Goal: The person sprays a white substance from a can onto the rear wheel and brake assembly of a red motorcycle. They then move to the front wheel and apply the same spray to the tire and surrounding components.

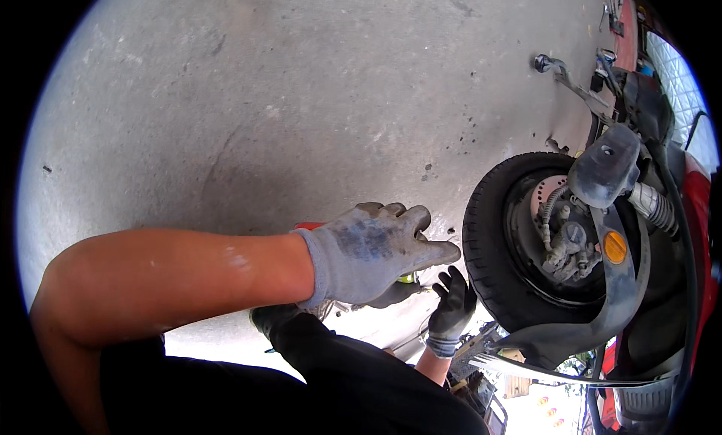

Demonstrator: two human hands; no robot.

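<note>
My left hand (pixel 376 247), in a grey glove with a dark smudge on its back, hovers over the concrete left of a black tyre (pixel 483 239). Its thumb points toward the tread, apart from the bent fingers; no held thing shows. Below it, near the tyre's lower left edge, is my right hand (pixel 453 303), in a dark-palmed glove with a grey cuff. Those fingers are spread, palm in view, with nothing in them. Inside the wheel sit a drilled brake disc (pixel 547 188) and a brake caliper (pixel 569 247). A dark plastic arm with an orange reflector (pixel 615 247) crosses the wheel.
Grey concrete floor (pixel 301 96) spreads to the left. Red bodywork (pixel 699 232) and a ribbed rubber boot (pixel 656 208) lie right of the wheel. A handlebar-like metal part (pixel 560 70) sticks out at upper right. Beneath my left hand are partly hidden red and yellow-green things.
</note>
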